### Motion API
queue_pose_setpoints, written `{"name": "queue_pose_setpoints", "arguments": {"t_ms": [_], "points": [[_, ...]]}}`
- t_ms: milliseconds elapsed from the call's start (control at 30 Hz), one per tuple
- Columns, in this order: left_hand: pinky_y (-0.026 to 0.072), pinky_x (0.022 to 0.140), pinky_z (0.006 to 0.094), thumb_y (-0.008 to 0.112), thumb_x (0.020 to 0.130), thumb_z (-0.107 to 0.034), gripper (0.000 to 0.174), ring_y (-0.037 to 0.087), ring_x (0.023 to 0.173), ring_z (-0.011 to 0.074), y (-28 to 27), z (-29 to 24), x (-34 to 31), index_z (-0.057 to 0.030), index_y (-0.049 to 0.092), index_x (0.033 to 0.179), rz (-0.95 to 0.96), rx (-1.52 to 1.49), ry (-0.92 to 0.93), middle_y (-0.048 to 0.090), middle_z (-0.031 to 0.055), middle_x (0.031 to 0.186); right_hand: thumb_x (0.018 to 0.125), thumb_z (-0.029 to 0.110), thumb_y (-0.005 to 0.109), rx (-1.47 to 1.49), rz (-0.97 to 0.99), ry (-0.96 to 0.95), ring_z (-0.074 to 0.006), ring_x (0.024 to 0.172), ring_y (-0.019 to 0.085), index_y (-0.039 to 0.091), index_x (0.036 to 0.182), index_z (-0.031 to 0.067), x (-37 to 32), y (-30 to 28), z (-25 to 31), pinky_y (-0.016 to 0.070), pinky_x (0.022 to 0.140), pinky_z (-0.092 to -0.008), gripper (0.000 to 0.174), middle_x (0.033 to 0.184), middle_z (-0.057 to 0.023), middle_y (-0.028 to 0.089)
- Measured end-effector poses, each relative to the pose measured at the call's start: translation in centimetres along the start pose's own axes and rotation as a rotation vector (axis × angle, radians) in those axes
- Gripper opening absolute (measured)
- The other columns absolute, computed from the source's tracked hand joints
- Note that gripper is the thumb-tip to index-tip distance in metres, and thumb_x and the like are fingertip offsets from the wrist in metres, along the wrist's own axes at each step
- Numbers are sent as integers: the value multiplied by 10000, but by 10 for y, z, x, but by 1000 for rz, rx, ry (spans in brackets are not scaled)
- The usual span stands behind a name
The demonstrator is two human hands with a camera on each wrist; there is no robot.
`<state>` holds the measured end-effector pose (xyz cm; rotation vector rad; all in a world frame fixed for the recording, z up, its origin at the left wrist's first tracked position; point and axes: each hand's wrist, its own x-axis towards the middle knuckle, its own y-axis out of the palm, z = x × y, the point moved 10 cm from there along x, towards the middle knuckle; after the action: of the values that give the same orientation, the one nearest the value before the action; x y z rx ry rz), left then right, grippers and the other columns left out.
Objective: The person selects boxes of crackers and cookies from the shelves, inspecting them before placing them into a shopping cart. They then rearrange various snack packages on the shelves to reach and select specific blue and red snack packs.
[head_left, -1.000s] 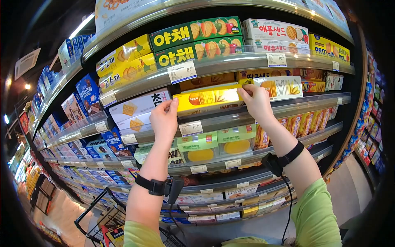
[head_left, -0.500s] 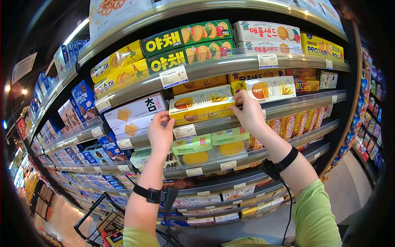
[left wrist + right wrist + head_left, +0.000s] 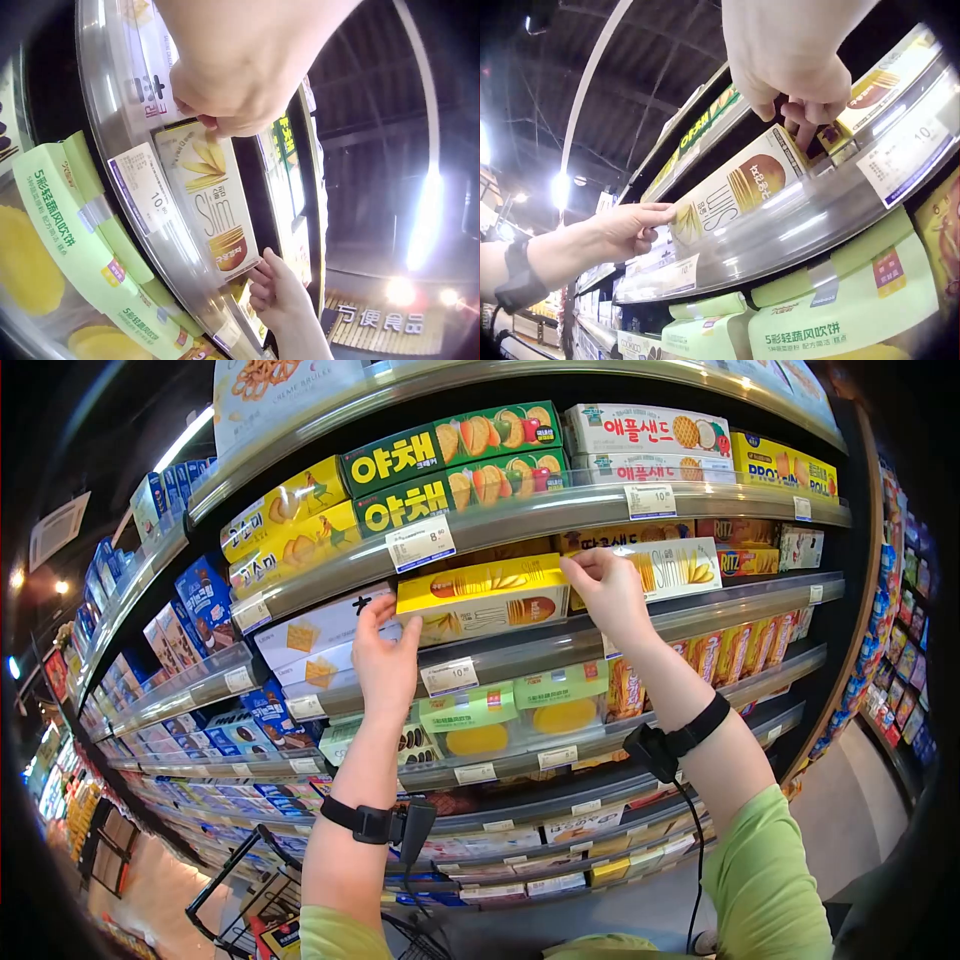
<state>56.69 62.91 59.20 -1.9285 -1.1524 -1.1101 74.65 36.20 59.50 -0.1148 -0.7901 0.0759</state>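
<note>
A long Slim cracker box (image 3: 485, 600) lies at the front of a middle shelf, its yellow side up and its white printed face forward. The lettering on that white face is upside down in the right wrist view. My left hand (image 3: 385, 660) holds the box's left end, thumb at the front corner. At the opposite end, my right hand (image 3: 612, 592) pinches the upper corner between thumb and fingers. Another white Slim box (image 3: 685, 567) sits just right of it, partly behind my right hand. White cracker boxes (image 3: 310, 645) are stacked to the left.
A clear shelf lip (image 3: 545, 645) with a price tag (image 3: 450, 676) runs along the front. Green cracker boxes (image 3: 455, 460) stand on the shelf above, and green-topped packs (image 3: 560, 700) on the one below. A black cart (image 3: 245, 890) is at lower left.
The box has turned in my hands: half a second ago its white face was up and its yellow side forward; now yellow is up and white faces forward. Both hands stay at its ends.
</note>
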Motion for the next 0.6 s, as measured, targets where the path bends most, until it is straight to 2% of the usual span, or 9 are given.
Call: {"name": "queue_pose_setpoints", "arguments": {"t_ms": [33,167,233,367,433,467,533,567,600], "points": [[475,873,332,724,808,-94,356,628,964,234,-3,6,0,1,612,1132,-10,52,-72,664,136,1083,819,193,703,1,3,2,-260,784,688,659,1041,-47,-1,1,0,523,730,-343,330,878,-190,703],[476,866,316,725,810,-110,361,629,964,228,3,18,-1,-11,627,1143,34,31,-165,671,123,1036,813,196,688,65,94,-78,-237,820,691,649,1102,-56,-6,9,1,522,758,-330,386,910,-168,714],[482,830,308,723,813,-109,365,629,905,220,1,26,-9,-34,632,1159,54,-19,-354,657,117,1049,799,186,714,-1,134,-101,-243,899,673,641,1140,-49,-10,10,11,507,825,-333,420,966,-156,707],[479,751,299,740,796,-131,394,598,798,199,-2,20,-12,-55,635,1168,71,-23,-131,638,105,1056,831,144,726,-133,141,-128,-158,923,621,604,1199,-33,-22,12,14,500,824,-282,426,1120,-133,657],[471,705,308,772,757,-159,459,562,764,194,-2,5,-21,-65,616,1178,166,99,-176,625,111,1029,816,151,742,-126,87,-312,-331,1164,551,593,1176,25,-34,4,40,432,976,-376,409,1300,-201,549],[471,705,308,772,757,-159,459,562,764,194,-3,6,-23,-65,616,1178,164,102,-172,625,111,1029,816,151,742,-122,85,-314,-331,1164,551,593,1176,25,-37,6,43,432,976,-376,409,1300,-201,549],[474,729,341,797,719,-181,533,557,802,227,-2,-11,-26,-73,583,1195,194,211,-12,606,121,1033,840,119,715,203,94,-504,-335,1211,499,541,1179,41,-53,8,72,411,1002,-395,388,1324,-195,514],[476,797,391,812,702,-186,593,563,872,280,0,-10,-31,-87,545,1223,240,351,-41,598,127,1065,821,84,714,230,140,-522,-337,1222,466,522,1195,66,-57,12,81,409,1005,-404,421,1268,-183,529],[476,797,391,812,702,-186,593,563,872,280,-1,-18,-33,-87,545,1223,241,355,-39,598,127,1065,821,84,714,234,138,-520,-337,1222,466,522,1195,66,-59,11,94,409,1005,-404,421,1268,-183,529]]}}
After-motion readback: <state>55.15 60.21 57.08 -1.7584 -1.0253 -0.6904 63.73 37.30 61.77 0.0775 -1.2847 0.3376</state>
